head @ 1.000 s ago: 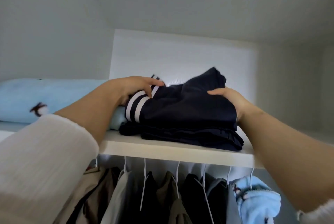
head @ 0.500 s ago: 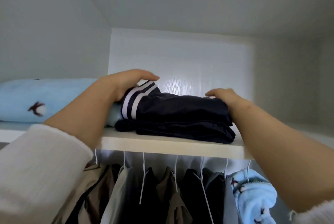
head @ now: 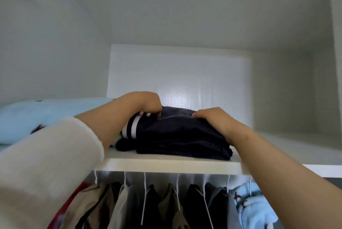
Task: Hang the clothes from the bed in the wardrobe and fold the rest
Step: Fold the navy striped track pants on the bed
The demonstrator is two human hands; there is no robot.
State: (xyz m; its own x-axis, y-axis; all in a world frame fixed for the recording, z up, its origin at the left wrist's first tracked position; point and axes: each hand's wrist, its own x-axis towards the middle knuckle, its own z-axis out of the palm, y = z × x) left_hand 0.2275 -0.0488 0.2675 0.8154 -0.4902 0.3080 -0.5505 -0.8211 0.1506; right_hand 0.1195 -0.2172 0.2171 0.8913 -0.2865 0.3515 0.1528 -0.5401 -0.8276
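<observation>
Navy folded clothes (head: 177, 134), white stripes at their left end, lay on the wardrobe shelf (head: 166, 165); we saw no readable writing on them. Our left hand (head: 144, 103) curled its fingers into the fabric at the far left, and our right hand (head: 212, 120) gripped the right edge. Left sat a pale blue blanket (head: 37, 116). Hung garments (head: 157, 204) filled the rail below.
</observation>
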